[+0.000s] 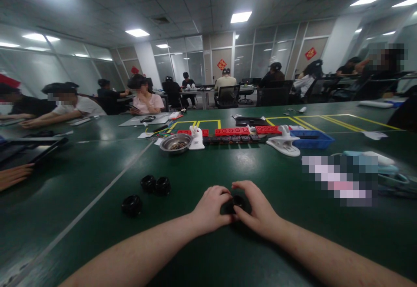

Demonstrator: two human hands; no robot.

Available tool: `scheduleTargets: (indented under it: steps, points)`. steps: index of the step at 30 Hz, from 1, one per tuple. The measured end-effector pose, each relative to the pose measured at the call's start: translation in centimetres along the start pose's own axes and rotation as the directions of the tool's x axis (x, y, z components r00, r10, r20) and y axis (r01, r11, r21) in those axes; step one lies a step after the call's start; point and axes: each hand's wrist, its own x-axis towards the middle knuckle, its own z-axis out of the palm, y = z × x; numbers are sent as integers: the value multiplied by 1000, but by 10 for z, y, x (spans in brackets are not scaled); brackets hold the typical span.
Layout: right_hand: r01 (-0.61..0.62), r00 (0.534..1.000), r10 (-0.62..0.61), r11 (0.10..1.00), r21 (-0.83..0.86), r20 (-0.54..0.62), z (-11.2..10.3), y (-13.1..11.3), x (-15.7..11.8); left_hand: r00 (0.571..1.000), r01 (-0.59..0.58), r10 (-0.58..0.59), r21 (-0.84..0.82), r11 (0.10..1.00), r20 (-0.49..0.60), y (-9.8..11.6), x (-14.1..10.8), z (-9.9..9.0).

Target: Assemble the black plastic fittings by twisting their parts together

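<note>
A shiny black ring-shaped piece [239,201] is between my two hands, just above or on the green table; I cannot tell which. My left hand [211,208] curls round its left side, fingertips and thumb against it. Around the right side bends my right hand [259,211], its thumb near the front of the ring and its index finger arched over the back. The hands hide much of the piece. To the left lie three similar black rings: two side by side [156,185], and one closer to me [131,205].
Across the table stand a steel bowl of small parts [176,143], a white stand [196,138], a row of red and black blocks [233,139], a white clamp [284,141] and a blue tray [311,139]. At left, another person's hand [15,176] touches a black tray.
</note>
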Motion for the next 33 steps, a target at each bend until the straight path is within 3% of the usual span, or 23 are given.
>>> scheduleTargets:
  steps: [4,10,15,19,24,29,33]
  points:
    - [-69,998,69,997,-43,5,1,3,0,1000,-5,5,5,1000,5,1,0,-1]
    - [42,999,-43,999,24,28,0,-2,1,1000,7,-7,-11,1000,5,1,0,0]
    - [-36,999,36,999,-35,-15,0,0,2,1000,4,-4,-3,1000,4,1,0,-1]
    - [16,998,-17,999,28,56,0,1,0,1000,11,-11,-17,1000,13,1,0,-2]
    - [-11,1000,11,1000,3,3,1,1,0,1000,5,-5,-5,1000,2,0,0,0]
    - [10,998,-11,1000,22,69,0,0,1,1000,3,-2,-23,1000,17,0,0,-1]
    - [17,999,-18,999,28,38,0,-1,2,1000,1,0,-26,1000,5,-2,0,1]
